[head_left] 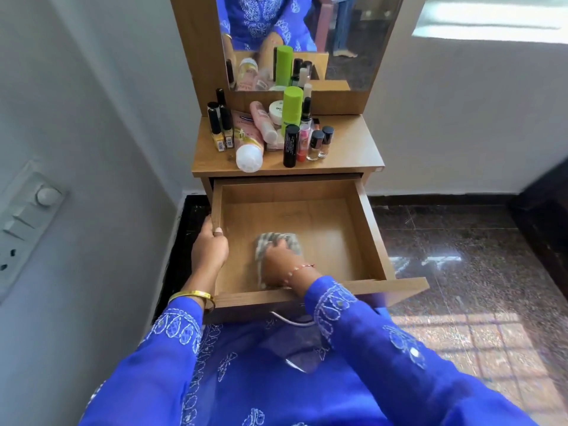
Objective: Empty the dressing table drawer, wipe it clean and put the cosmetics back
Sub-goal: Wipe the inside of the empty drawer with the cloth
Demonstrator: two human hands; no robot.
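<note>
The wooden drawer [365,229] of the dressing table is pulled out, with only a cloth inside it. My right hand [276,259] presses a grey cloth [278,239] onto the drawer floor near the front left. My left hand [210,244] grips the drawer's left wall, thumb over the top edge. The cosmetics stand and lie on the tabletop [353,149] above: a green bottle [292,106], a white-capped tube [249,149], a black tube [291,146], nail polish bottles [321,142] and yellow ones [219,130].
A mirror [338,41] rises behind the cosmetics. A white wall with a switch panel [27,216] is close on the left. Dark speckled floor [461,256] lies to the right, with a dark piece of furniture [547,210] at the far right edge.
</note>
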